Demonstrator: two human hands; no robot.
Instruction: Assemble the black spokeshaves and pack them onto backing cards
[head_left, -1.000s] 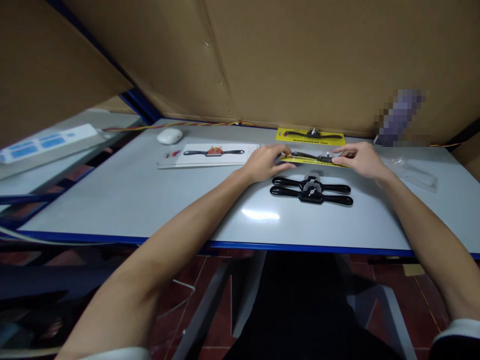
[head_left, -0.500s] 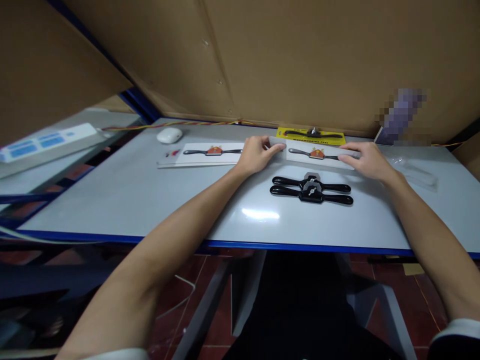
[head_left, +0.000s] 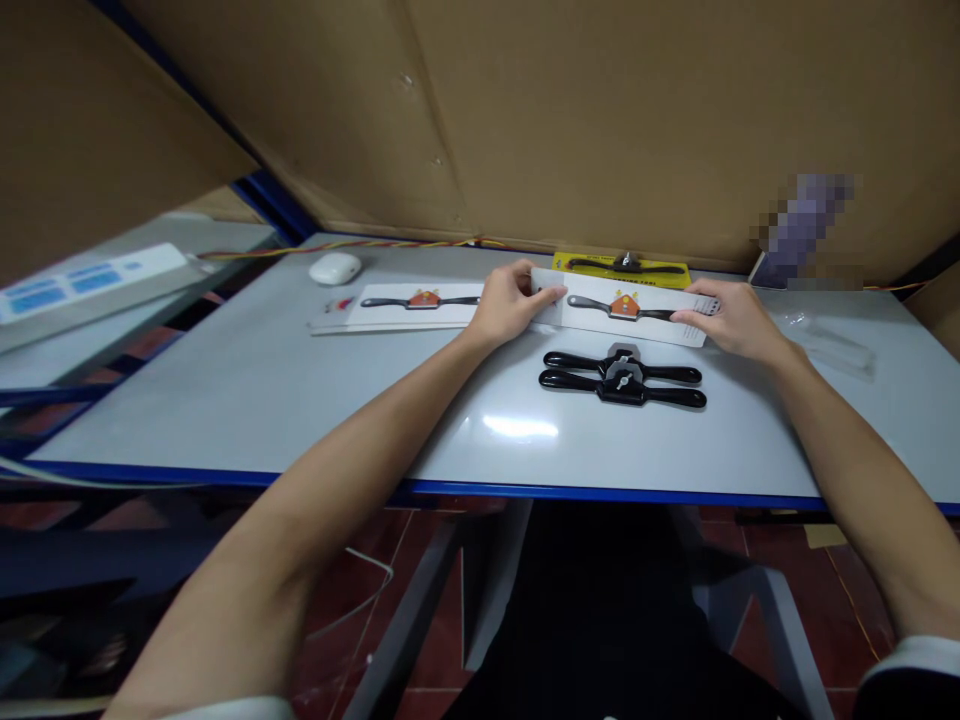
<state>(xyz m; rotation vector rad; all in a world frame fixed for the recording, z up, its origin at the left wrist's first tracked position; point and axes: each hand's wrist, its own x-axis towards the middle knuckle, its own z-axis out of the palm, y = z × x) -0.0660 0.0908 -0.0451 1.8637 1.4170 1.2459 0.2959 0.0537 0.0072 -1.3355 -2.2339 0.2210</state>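
Note:
A long white cardboard package (head_left: 592, 312) printed with a picture of a spokeshave is held at both ends, its front face tilted towards me. My left hand (head_left: 510, 300) pinches its left end with the thumb across the front. At the right end, my right hand (head_left: 729, 315) grips it the same way. Two black spokeshaves (head_left: 622, 390) with metal blades lie side by side on the table just in front of it. Partly behind my left hand lies another white package (head_left: 405, 314) with a similar picture.
Behind the held package is a yellow card (head_left: 566, 262) with a spokeshave on it. A white earphone case (head_left: 335, 268) sits back left, near a red-yellow wire (head_left: 375, 244). Clear plastic packaging (head_left: 832, 348) lies right. A brown panel (head_left: 570, 120) closes off the table's rear.
The held package has tipped so that more of its printed face shows. Both hands keep hold of it and shift slightly left. The spokeshaves stay put.

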